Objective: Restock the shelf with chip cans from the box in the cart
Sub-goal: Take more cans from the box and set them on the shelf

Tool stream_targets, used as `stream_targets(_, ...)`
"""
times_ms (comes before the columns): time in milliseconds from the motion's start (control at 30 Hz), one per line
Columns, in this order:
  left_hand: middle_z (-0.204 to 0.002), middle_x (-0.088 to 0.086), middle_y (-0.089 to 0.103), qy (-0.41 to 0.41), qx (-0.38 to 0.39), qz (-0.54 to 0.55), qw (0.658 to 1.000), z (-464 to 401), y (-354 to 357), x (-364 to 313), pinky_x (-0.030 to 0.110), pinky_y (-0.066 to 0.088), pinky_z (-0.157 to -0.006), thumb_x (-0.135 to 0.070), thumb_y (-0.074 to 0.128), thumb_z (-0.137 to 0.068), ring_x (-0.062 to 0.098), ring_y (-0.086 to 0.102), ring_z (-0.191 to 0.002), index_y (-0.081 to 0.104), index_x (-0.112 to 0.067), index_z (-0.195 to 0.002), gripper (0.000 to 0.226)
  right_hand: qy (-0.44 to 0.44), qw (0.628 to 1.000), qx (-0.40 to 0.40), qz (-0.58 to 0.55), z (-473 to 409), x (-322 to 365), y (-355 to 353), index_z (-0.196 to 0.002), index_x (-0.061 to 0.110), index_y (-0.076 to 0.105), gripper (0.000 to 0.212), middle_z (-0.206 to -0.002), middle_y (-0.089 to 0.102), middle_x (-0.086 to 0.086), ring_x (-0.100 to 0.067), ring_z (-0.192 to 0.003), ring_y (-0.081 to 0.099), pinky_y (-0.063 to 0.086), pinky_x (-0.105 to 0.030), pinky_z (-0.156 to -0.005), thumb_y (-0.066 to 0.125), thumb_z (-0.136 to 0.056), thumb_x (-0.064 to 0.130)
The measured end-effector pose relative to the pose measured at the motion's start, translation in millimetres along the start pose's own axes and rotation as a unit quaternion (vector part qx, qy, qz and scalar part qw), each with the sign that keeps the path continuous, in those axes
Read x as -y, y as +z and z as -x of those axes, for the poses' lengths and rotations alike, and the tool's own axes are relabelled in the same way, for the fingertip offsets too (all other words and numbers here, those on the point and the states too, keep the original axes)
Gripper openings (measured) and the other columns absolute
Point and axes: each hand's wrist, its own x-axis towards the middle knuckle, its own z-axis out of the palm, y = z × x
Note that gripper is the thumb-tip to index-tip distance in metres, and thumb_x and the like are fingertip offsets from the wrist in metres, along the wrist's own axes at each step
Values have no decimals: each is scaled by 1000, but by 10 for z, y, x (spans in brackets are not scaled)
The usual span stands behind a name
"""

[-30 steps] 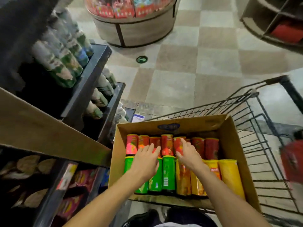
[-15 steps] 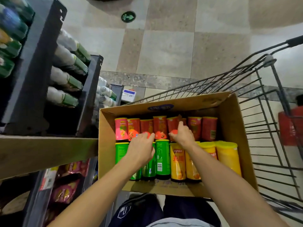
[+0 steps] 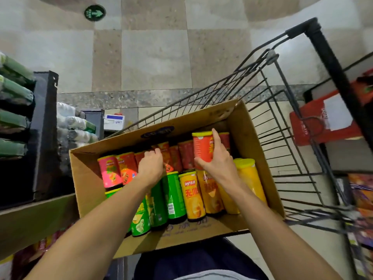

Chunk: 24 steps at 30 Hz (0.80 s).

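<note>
Two hands in the box [image 3: 260, 136]: right hand [image 3: 219, 164] wraps a red can [image 3: 202, 147], upright, lifted above the far row; left hand [image 3: 151, 168] curls onto another red can [image 3: 168, 156], shelf [image 3: 43, 126] waiting left.

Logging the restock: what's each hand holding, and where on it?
Right hand grips a red can round its lower body. Left hand curls on a boxed can; hold unclear.

A single head-worn wide-angle camera looks steeply down from above the person's own forearms, close over the cardboard box [image 3: 250, 126] in the wire cart [image 3: 282, 110]. It faces forward across tiled floor [image 3: 155, 63], with shelving [image 3: 44, 126] bending at the left edge.
</note>
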Motion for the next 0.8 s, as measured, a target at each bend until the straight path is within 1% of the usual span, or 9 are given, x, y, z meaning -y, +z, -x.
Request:
stream_targets(67, -121, 22, 54, -6, -4, 22, 1000, -93, 23, -49, 46, 50, -87, -29, 57, -94, 37, 53, -112, 47, -3, -123, 40, 0, 1000, -18, -16, 116, 13, -108, -154, 41, -7, 109, -138, 49, -4, -24, -121, 55, 52, -45, -96, 73, -81, 55)
stream_targets(200, -118, 24, 57, -35, 45, 94, 994, -250, 10, -77, 44, 48, -87, -34, 65, -92, 41, 58, -108, 53, -1, -111, 39, -6, 999, -31, -39, 318, -4, -278, -154, 43, -7, 108, -144, 45, -2, -19, -124, 52, 52, -39, -97, 73, -81, 55)
stream_targets(267, -109, 20, 63, -40, 52, 110, 992, -304, -9, -46, 38, 48, -79, -36, 68, -90, 37, 61, -102, 53, -6, -94, 35, -12, 999, -30, -40, 400, -24, -305, -153, 44, -7, 107, -145, 44, 0, -18, -125, 52, 52, -37, -97, 72, -82, 55)
stream_targets(333, -103, 18, 64, -39, 46, 126, 990, -318, -10, -17, 35, 45, -73, -38, 70, -88, 34, 61, -97, 49, -9, -87, 36, -13, 999, -26, -46, 453, -37, -307, -153, 46, -7, 106, -147, 43, 1, -17, -126, 51, 52, -37, -98, 72, -82, 56)
stream_targets(400, -104, 18, 63, -41, 33, 148, 988, -295, 36, -12, 37, 46, -77, -38, 71, -87, 36, 60, -99, 48, -9, -91, 37, -9, 998, -24, -51, 488, -44, -285, -152, 48, -7, 107, -148, 42, 3, -17, -127, 51, 52, -37, -98, 72, -82, 56)
stream_targets(533, -118, 22, 53, -55, 17, 201, 978, -202, 134, -80, 44, 47, -87, -34, 69, -89, 42, 55, -110, 47, -5, -115, 45, -12, 999, -14, -40, 543, -10, -208, -152, 48, -7, 107, -147, 44, 2, -17, -126, 52, 52, -37, -98, 72, -81, 57)
stream_targets(667, -128, 20, 43, -29, -24, 265, 964, -87, 9, -14, 48, 48, -94, -33, 77, -82, 43, 54, -112, 33, -19, -142, 75, -24, 999, -7, -32, 565, 69, -178, -151, 50, -8, 108, -145, 45, 2, -17, -125, 53, 53, -38, -97, 73, -80, 58)
stream_targets(733, -124, 13, 43, -9, -40, 300, 953, 35, -111, 71, 45, 50, -94, -32, 83, -76, 36, 57, -107, 33, -27, -143, 83, -38, 999, -6, -32, 575, 145, -176, -152, 49, -7, 107, -145, 45, 3, -17, -126, 52, 51, -36, -97, 73, -80, 58)
stream_targets(800, -117, 7, 45, 8, -54, 329, 943, 215, -207, 173, 38, 50, -90, -31, 86, -70, 27, 58, -102, 37, -32, -139, 84, -56, 998, -3, -31, 589, 254, -180, -152, 50, -5, 106, -146, 44, 4, -16, -127, 51, 51, -36, -98, 73, -80, 59)
